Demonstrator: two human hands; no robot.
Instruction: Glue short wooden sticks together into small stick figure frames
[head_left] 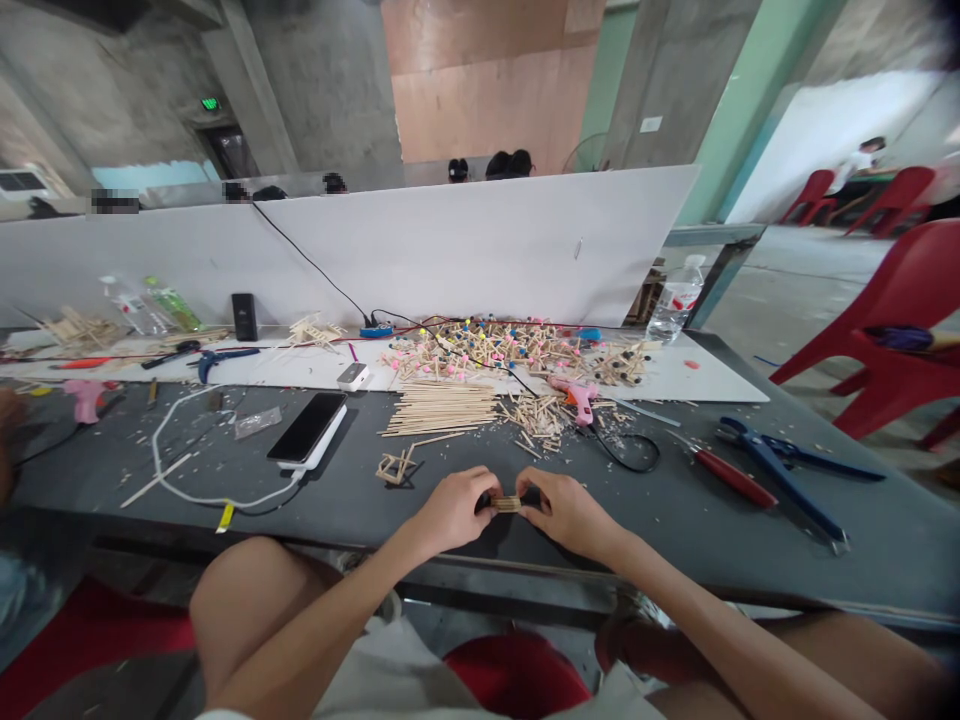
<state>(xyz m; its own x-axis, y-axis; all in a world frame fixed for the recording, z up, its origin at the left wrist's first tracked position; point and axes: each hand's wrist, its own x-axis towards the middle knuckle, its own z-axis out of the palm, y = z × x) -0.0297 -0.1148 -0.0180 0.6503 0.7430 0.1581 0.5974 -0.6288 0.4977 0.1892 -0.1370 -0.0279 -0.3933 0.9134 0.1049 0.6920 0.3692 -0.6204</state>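
Near the table's front edge, my left hand [466,508] and my right hand [562,508] pinch a small bundle of short wooden sticks [508,504] from its two ends. The sticks lie side by side between my fingertips. Just left of my left hand sits a small frame of joined sticks [395,466]. Beyond my hands are a row of long thin wooden sticks [442,408] and a pile of short cut sticks [541,422]. A pink glue gun [576,396] rests beside that pile.
On the right lie a red-handled tool [735,478] and blue-handled pliers [784,480]. A phone [309,428] lies left, by a white cable [159,450]. Many colour-tipped sticks [480,345] are heaped before a white partition [450,250]. A bottle [675,300] stands back right.
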